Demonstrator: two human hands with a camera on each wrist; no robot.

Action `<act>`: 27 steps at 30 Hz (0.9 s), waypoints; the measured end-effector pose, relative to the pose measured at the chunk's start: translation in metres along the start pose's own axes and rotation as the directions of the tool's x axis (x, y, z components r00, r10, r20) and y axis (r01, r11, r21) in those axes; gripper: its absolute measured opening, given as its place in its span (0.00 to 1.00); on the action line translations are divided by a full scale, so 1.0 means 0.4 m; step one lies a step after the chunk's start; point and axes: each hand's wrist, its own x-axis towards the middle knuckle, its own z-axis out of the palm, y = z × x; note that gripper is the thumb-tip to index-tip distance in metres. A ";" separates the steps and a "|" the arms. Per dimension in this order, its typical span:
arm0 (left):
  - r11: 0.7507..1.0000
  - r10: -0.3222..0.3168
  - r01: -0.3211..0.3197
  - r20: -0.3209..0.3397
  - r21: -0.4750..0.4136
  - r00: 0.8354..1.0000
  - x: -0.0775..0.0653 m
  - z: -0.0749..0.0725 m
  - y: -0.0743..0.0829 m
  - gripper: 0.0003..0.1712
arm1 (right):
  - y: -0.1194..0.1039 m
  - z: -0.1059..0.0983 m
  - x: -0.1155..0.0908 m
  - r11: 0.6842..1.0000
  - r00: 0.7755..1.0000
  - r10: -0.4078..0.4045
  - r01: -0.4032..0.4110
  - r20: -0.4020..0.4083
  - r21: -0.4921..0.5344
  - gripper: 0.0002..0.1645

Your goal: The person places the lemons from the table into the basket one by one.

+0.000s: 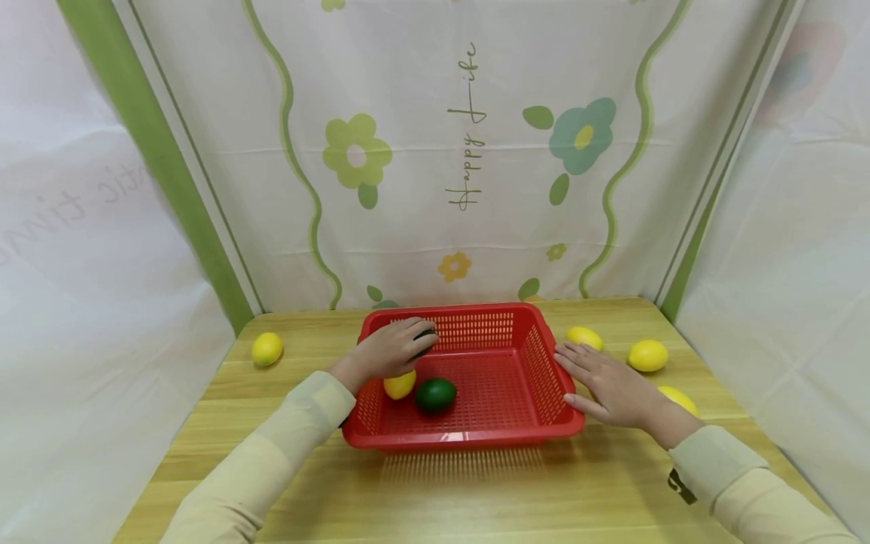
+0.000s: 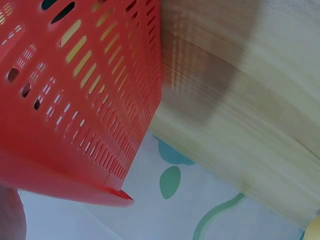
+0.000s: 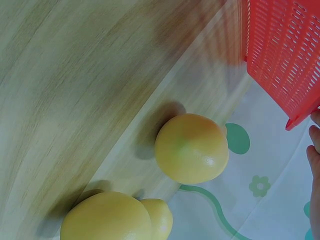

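A red plastic basket (image 1: 469, 437) with slotted walls stands on the table. My left hand (image 1: 393, 347) reaches over its left side, fingers curled round a dark green oval fruit (image 1: 425, 344) that they partly hide. Below that hand, a yellow lemon (image 1: 399, 384) lies in the basket beside a second dark green fruit (image 1: 436, 395). My right hand (image 1: 608, 384) rests on the basket's right rim with its fingers stretched out. In the left wrist view the basket's slotted wall (image 2: 100, 75) fills the left, with yellow showing through the slots.
Right of the basket lie three lemons, one near the rim (image 1: 584, 338), one farther right (image 1: 648, 355) and one partly behind the right wrist (image 1: 680, 400). Another lemon (image 1: 267, 349) sits at the table's back left. A printed curtain (image 1: 421, 227) closes off the back and sides.
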 end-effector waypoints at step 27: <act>0.997 -0.075 0.076 0.005 -0.015 0.997 -0.017 0.006 -0.008 0.29 | -0.009 -0.007 0.003 1.000 0.999 0.028 -0.028 0.018 0.000 0.39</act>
